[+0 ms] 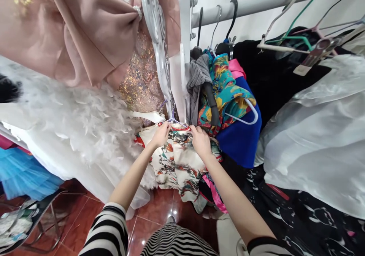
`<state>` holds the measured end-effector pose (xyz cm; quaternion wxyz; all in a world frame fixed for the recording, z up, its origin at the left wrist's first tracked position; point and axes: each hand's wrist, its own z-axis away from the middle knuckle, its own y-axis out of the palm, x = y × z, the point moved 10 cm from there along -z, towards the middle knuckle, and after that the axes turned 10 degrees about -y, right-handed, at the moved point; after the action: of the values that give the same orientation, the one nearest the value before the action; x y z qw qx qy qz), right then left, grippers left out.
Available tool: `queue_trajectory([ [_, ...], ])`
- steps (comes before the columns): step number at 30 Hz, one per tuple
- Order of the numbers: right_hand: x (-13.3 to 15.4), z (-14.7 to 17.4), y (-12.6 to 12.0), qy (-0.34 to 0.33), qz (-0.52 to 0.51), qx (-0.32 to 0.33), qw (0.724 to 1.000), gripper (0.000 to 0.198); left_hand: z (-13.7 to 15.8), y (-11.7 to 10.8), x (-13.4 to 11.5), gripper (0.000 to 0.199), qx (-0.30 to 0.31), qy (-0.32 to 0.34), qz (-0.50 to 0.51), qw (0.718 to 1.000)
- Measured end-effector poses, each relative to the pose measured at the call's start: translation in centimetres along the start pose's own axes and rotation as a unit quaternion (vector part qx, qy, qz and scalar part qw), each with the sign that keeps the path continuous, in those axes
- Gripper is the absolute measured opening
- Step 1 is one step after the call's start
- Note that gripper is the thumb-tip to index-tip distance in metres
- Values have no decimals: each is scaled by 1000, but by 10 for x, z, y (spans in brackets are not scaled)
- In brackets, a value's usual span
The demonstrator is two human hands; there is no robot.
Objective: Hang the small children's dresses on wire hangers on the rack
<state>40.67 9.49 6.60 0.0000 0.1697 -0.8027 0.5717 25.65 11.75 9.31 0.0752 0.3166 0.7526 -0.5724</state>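
A cream garment (182, 161) with a printed pattern of dark, orange and green marks and a red-edged neckline hangs in front of me. A thin purple hanger (172, 116) rises from its neck. My left hand (161, 135) pinches the garment near the left end of the neckline. On the other side, my right hand (200, 141) has its fingers closed on the garment's right shoulder, next to the red trim. Fabric under my fingertips is partly hidden by both hands.
To the left hang a white feathered dress (94, 130) and a pink satin bow (94, 31). A white metal rail (245, 10) at right carries a colourful floral garment (222, 92), a blue one (242, 142) and several hangers. A chair (37, 218) stands lower left on red tiles.
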Motion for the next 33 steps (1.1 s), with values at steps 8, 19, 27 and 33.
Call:
queue_trajectory([
  [8, 9, -5, 2, 24, 51, 26, 998, 31, 0, 1, 5, 18, 16, 25, 32, 999],
  [19, 5, -2, 4, 89, 58, 25, 994, 7, 0, 1, 11, 13, 14, 60, 72, 996],
  [27, 7, 2, 4, 96, 53, 27, 994, 7, 4, 6, 21, 13, 7, 60, 68, 996],
  [33, 11, 5, 7, 122, 56, 37, 990, 11, 10, 12, 35, 11, 31, 15, 6, 999],
])
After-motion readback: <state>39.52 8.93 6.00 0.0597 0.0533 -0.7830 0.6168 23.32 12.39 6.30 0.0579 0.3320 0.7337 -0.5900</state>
